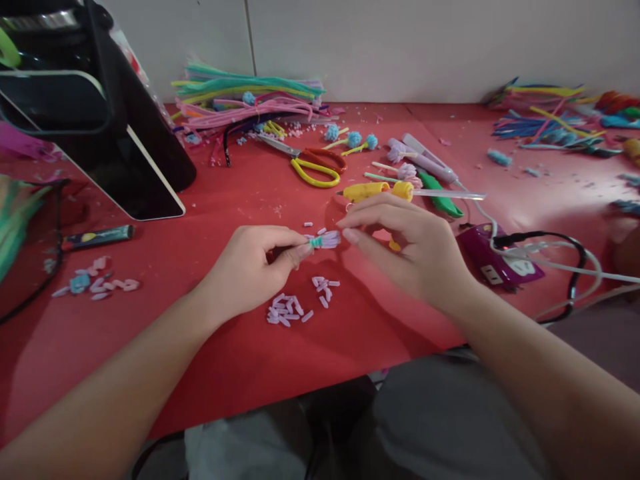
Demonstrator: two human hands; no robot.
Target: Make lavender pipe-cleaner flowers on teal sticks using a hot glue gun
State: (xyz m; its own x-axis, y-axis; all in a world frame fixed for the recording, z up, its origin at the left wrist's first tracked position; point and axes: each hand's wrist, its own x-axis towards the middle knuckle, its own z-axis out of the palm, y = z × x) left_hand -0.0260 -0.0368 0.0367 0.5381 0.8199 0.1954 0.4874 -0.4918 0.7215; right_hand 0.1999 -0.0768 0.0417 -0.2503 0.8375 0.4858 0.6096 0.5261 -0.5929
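Note:
Between the thumb and fingers of my left hand [255, 267] is a small pipe-cleaner flower [327, 240]: a bundle of lilac pieces bound with a turquoise band, its lilac ends pointing right. My right hand [405, 243] is just right of those ends, thumb and forefinger nearly together in a pinch; anything between the tips is too small to make out. Below the flower, short lilac pipe-cleaner pieces [285, 310] lie in a loose pile, with a smaller group [325, 291] beside it.
Scissors [317, 170], a yellow glue gun [367, 192] with a clear stick, and finished flower stems [354, 139] lie behind my hands. Pipe-cleaner bundles [250, 93] run along the wall. A black tumbler [165, 157] and a phone [135, 180] stand left; a purple power strip [493, 257] with cables sits right.

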